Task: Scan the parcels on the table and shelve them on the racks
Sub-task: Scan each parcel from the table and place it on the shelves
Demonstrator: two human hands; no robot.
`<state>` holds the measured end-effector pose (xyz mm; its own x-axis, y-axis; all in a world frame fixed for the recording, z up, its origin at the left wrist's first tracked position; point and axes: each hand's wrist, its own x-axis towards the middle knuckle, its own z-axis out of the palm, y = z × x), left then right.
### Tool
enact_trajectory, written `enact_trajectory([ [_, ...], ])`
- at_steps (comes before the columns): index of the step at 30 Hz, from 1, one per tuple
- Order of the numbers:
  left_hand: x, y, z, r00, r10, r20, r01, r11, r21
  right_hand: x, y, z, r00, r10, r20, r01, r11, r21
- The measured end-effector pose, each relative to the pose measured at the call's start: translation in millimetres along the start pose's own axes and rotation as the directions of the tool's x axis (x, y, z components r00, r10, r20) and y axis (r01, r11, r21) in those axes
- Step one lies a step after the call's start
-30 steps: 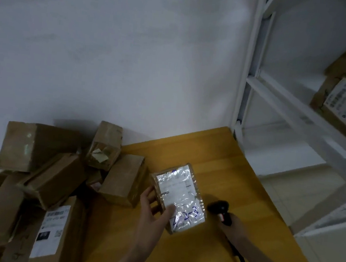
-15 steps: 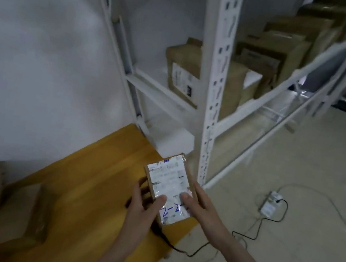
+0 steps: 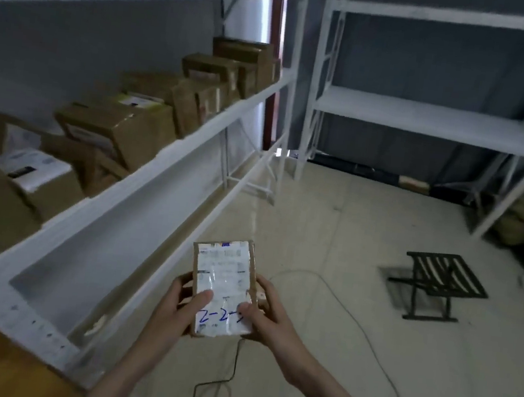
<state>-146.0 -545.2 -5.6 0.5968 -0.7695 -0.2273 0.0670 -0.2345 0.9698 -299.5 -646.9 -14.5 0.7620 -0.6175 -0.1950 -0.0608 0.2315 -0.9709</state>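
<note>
Shelving step judged in hand. A small parcel (image 3: 223, 287) is held above the floor by left hand (image 3: 174, 308) and right hand (image 3: 267, 321), each grip closed on it, thumbs on the label. Next: a free slot on the rack (image 3: 146, 164) must be chosen.

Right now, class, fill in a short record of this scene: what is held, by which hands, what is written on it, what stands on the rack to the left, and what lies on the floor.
Held item: a small parcel with a white label
Left hand: grips the parcel's left edge, thumb on the label
Right hand: grips the right edge, thumb on the label
Writing: blue handwritten "2-2-", the rest hidden by the right thumb
Left rack: cardboard boxes in a row on the middle shelf
Floor: a black folding stool and a cable
</note>
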Motion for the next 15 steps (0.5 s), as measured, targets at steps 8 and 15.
enact_trajectory([
  [8,97.0,59.4,113.1,0.993,0.032,0.113,-0.035,0.999,0.033,50.3,-52.2,-119.5,0.984,-0.056,-0.168,0.053,0.998,-0.024],
  [15,228.4,104.7,174.1,0.976,0.096,0.195,-0.103,0.994,0.022,154.1,-94.0,-205.2,0.965,-0.106,-0.241,0.093,0.994,-0.065],
])
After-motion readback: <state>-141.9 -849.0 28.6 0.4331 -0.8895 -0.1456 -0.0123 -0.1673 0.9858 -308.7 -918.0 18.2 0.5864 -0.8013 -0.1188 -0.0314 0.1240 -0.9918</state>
